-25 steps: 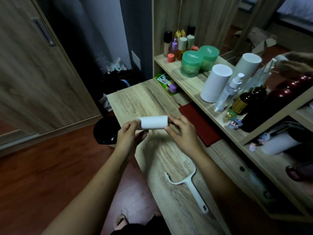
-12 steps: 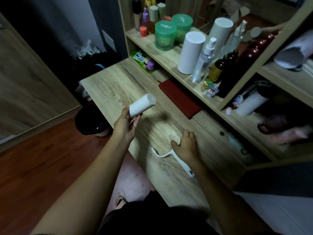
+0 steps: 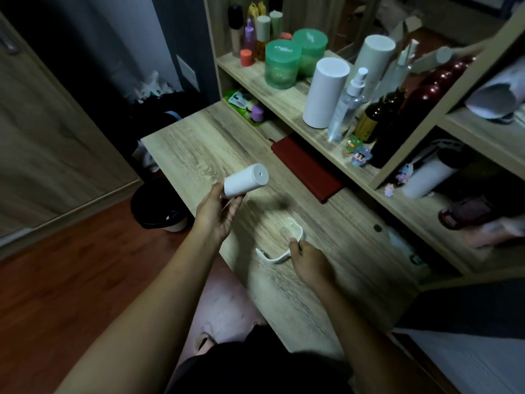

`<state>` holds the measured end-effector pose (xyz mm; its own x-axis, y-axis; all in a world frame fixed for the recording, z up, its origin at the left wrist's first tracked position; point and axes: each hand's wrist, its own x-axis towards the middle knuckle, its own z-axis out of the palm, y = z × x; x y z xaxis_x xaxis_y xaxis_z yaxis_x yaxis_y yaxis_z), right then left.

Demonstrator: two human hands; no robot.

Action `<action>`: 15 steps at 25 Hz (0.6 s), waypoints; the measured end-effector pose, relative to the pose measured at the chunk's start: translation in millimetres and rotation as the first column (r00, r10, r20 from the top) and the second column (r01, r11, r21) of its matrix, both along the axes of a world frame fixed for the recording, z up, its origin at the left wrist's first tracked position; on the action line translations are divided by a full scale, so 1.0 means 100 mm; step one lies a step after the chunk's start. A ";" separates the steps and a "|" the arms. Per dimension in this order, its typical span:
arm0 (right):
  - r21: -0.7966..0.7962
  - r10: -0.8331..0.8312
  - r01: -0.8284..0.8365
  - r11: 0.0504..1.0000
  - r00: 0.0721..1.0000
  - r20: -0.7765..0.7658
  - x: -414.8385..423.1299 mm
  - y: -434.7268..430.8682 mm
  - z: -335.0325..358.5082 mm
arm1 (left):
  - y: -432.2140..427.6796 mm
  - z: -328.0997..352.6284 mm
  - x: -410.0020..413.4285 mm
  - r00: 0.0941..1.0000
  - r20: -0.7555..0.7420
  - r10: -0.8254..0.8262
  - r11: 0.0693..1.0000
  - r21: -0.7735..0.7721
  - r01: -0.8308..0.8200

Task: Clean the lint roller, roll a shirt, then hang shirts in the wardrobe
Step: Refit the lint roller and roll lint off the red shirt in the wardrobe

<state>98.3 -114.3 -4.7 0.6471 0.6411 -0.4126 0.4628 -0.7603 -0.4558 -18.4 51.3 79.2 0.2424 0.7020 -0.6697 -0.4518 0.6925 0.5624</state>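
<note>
The person is holding the white cylindrical lint roll (image 3: 246, 180) up over the pale wooden desk (image 3: 199, 155) in the left hand (image 3: 217, 216). The fingers are wrapping its lower end, and the free end with the small hole is pointing up and to the right. I'd say that leaves it open for the spindle. The right hand (image 3: 311, 263) is lying low on the desk, fingers curling onto the white plastic roller handle (image 3: 274, 260). The handle's bent frame is sticking out past the knuckles, and its grip is hidden under the palm. Roll and handle are apart, so to me the two look about to be refitted. A black round bin (image 3: 153, 206) is standing on the floor beside the desk.
</note>
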 end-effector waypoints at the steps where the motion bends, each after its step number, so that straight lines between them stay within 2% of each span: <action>1: 0.057 0.021 -0.019 0.998 1.000 -0.023 0.04 0.05 0.10 | 0.03 0.00 -0.04 1.000 -0.018 -0.013 1.000 0.014 0.013; 4: 0.268 0.129 -0.103 0.958 0.988 -0.082 0.22 0.25 0.53 | 0.12 0.01 -0.13 0.992 -0.109 -0.060 0.995 0.075 0.068; 7: 0.395 0.245 -0.209 0.895 0.968 -0.044 0.34 0.44 0.93 | 0.20 -0.02 -0.18 0.973 -0.193 -0.128 0.978 0.139 0.156; 12: 0.348 0.327 -0.315 0.883 0.945 0.025 0.39 0.68 1.08 | 0.27 0.00 -0.19 0.923 -0.304 -0.238 0.909 0.265 0.322; 15: 0.357 0.353 -0.328 0.874 0.936 -0.003 0.40 0.72 1.08 | 0.30 0.06 -0.18 0.906 -0.309 -0.290 0.877 0.292 0.381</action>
